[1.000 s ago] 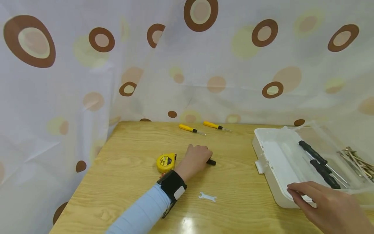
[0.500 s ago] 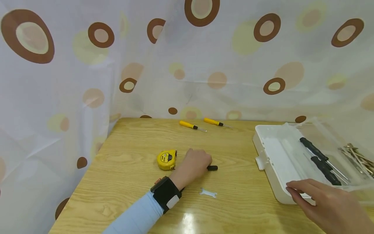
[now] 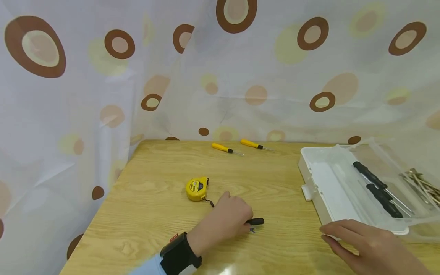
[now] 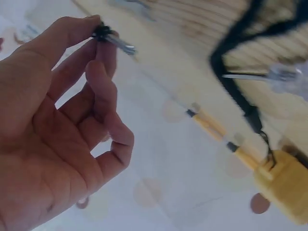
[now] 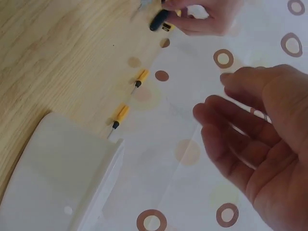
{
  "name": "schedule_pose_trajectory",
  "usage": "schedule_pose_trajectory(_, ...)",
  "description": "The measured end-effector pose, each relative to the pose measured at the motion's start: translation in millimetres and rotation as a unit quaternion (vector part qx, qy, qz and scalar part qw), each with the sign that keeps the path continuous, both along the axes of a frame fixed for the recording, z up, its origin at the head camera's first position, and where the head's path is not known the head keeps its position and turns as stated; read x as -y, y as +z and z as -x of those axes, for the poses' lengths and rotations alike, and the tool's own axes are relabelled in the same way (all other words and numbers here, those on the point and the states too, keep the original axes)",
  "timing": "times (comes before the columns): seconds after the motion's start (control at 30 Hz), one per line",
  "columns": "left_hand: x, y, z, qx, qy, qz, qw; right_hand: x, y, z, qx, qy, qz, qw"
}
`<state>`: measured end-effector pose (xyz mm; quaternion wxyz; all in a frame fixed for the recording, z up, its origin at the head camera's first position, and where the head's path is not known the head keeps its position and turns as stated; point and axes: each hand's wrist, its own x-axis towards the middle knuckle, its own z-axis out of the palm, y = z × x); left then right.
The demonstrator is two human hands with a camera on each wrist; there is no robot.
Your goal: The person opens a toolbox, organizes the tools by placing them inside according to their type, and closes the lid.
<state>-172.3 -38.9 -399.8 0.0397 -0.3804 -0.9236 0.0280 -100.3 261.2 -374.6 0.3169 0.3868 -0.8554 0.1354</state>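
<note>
My left hand [image 3: 225,217] pinches a black-handled screwdriver [image 3: 255,221], whose short metal shaft [image 4: 126,47] shows in the left wrist view. A small open-ended wrench [image 3: 253,230] peeks out beside that hand, mostly covered by it. Behind the hand sits a yellow tape measure [image 3: 196,189] with a black wrist cord [image 3: 209,202]. My right hand [image 3: 368,244] hovers at the near front corner of a white tool case [image 3: 323,202]. Its fingers are loosely bent, and the right wrist view shows nothing between them.
Two yellow screwdrivers [image 3: 221,147] lie near the table's back edge. Two black-handled screwdrivers [image 3: 383,198] and a brass-coloured bundle of metal pieces [image 3: 426,187] are at the case's clear lid. A clear-handled tool [image 4: 284,77] appears in the left wrist view. A patterned curtain [image 3: 240,76] hangs behind.
My left hand has drawn the black-handled screwdriver toward me, over the wrench. The tape measure's cord has come into sight. My right hand has shifted a little left and nearer.
</note>
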Motion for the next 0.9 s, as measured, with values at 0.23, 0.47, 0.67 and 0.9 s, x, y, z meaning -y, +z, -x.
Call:
schedule_pose_trajectory(0.23,-4.6,25.0,-38.7,-0.084,-0.098,-0.093,0.9874,24.3,3.6,-1.5,-0.043,0.138,0.003,0.9895)
schedule_pose_trajectory(0.47,-11.6,29.3,-59.8,-0.078,-0.155,-0.163,0.9713,34.9,4.7,-14.2,-0.029,0.156,-0.003,0.9873)
schedule_pose_trajectory(0.67,-13.0,29.5,-66.3,-0.115,-0.165,-0.19,0.9611,36.2,4.2,-18.4,-0.005,0.146,-0.019,0.989)
schedule_pose_trajectory(0.9,-16.2,27.8,-70.9,-0.16,-0.167,-0.201,0.952,40.1,1.6,-15.1,-0.024,0.192,-0.008,0.981)
